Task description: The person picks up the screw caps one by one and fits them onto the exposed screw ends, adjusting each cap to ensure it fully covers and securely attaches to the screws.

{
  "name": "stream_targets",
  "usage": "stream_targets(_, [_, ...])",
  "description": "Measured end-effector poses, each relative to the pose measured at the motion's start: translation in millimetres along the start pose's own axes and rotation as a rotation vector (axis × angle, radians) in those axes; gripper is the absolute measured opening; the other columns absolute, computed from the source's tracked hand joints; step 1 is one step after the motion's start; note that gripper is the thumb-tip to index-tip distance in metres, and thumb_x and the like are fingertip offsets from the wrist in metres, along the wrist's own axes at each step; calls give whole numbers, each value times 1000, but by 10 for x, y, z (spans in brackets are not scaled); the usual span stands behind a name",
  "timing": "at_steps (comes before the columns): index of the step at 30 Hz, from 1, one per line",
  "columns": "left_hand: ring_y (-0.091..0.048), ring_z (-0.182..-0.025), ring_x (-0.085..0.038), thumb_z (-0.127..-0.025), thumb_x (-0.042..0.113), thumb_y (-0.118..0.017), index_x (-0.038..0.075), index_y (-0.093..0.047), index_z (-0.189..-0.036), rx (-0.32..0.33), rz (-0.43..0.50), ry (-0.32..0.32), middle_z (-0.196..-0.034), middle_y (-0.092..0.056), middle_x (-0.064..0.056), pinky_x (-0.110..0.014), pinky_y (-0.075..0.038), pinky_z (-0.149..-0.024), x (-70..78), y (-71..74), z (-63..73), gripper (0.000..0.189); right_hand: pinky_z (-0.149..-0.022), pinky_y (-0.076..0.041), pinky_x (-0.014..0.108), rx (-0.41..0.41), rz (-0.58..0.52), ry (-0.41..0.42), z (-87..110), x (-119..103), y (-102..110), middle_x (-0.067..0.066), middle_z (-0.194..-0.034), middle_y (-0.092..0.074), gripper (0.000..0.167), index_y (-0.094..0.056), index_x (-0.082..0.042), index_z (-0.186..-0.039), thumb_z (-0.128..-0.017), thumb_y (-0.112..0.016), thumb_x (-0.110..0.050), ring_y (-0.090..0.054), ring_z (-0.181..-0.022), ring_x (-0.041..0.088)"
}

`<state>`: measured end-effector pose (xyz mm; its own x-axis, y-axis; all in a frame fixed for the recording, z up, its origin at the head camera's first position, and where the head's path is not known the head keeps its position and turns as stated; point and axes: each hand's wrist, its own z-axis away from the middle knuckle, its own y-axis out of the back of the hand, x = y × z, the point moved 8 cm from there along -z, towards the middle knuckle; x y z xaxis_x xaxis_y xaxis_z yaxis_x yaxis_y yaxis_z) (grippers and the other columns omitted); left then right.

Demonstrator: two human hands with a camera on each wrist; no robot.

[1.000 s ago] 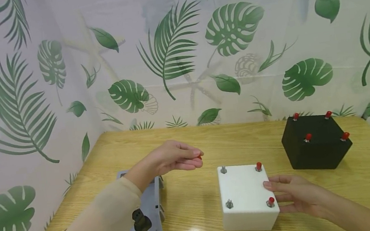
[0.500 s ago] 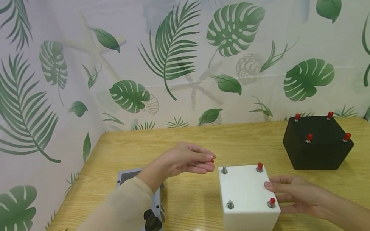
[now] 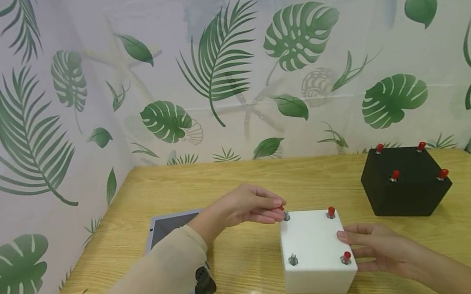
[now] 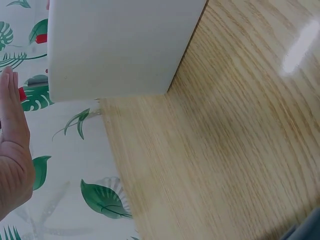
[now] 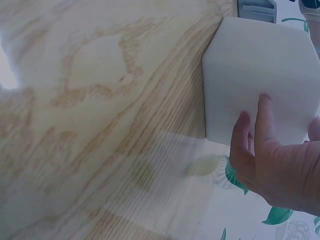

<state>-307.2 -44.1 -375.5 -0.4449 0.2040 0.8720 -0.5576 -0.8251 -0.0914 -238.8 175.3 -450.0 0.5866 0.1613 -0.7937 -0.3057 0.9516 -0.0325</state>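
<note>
A white box (image 3: 311, 238) stands on the table with a metal toggle post at each top corner. Red caps cover the two right posts, the rear one (image 3: 331, 211) and the front one (image 3: 347, 255). The front left post (image 3: 293, 259) is bare metal. My left hand (image 3: 253, 206) pinches a small red cap (image 4: 22, 94) right at the tip of the rear left post (image 4: 38, 84). My right hand (image 3: 382, 249) rests against the box's right side, its thumb at the top edge. Straight fingers (image 5: 264, 117) press that side in the right wrist view.
A black box (image 3: 405, 186) with red-capped posts stands at the back right. Partly under my left sleeve (image 3: 158, 277) lies a grey tray (image 3: 153, 226). A small black device (image 3: 205, 284) hangs at the left wrist. Leaf-patterned cloth (image 3: 232, 118) encloses the wooden table (image 3: 230, 179).
My left hand has moved right and slightly toward me with the red cap, from open air to the rear left post. The right hand and the white box have stayed put.
</note>
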Motion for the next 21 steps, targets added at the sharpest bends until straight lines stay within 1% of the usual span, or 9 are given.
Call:
stream_targets(6, [-69, -70, -11, -94, 5, -56, -7, -62, -115, -11, 0, 1, -84, -70, -9, -24, -58, -69, -37, -26, -60, 25, -87, -54, 45, -7, 4, -4, -6, 0, -4, 10, -117, -60, 81, -18, 11, -141, -92, -60, -39, -63, -99, 22])
stream_targets(10, [-69, -69, -12, -93, 6, -58, -7, -63, -112, 4, -8, 9, -81, -70, -9, -23, -58, -66, -51, -28, -87, 24, -87, -54, 45, -14, 3, -1, -5, 2, -9, 9, -117, -60, 80, -18, 10, -141, -93, -60, -39, -63, -99, 21])
stream_targets(15, [-68, -67, -12, -92, 5, -60, -6, -64, -107, -1, -22, 15, -77, -69, -9, -23, -58, -63, -69, -55, -115, 19, -87, -54, 45, -7, 3, -9, -10, 8, -4, 11, -118, -59, 81, -18, 10, -141, -92, -60, -39, -63, -99, 22])
stream_targets(21, [-67, -66, -12, -92, 4, -60, -7, -63, -109, 9, -53, 18, -76, -69, -8, -23, -58, -63, -84, -67, -138, 20, -87, -54, 45, -9, 5, -6, -5, 4, -9, 9, -117, -60, 81, -19, 10, -141, -92, -60, -39, -63, -100, 22])
